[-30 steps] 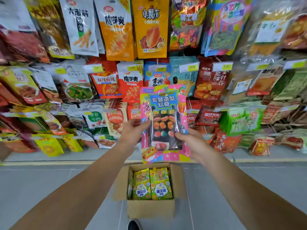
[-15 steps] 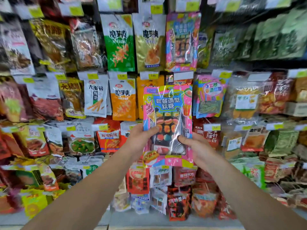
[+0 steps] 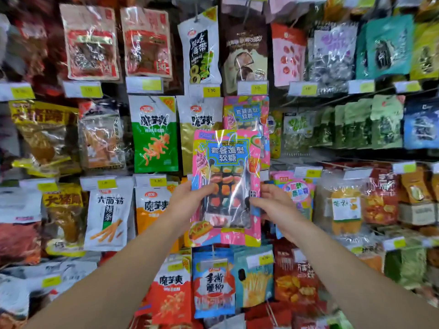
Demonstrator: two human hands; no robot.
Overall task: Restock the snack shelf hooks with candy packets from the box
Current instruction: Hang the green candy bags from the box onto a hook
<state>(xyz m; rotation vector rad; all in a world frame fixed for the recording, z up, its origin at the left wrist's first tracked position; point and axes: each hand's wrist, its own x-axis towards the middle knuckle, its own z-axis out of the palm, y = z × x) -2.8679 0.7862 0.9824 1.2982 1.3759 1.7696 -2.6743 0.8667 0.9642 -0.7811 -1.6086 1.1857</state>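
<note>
Both hands, left hand (image 3: 190, 200) and right hand (image 3: 273, 203), gripped the pink glossy candy packet (image 3: 226, 186) just below its hanging twin (image 3: 247, 112); misaligned, its hole could miss the hook.

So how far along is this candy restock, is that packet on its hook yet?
Not yet. Both the left hand and right hand grip the pink candy packet, raised just below the matching packet on the hook. That hanging one looks already stocked. Left: slide this packet onto that hook. The box is out of view, so the remaining count is unknown.
</note>
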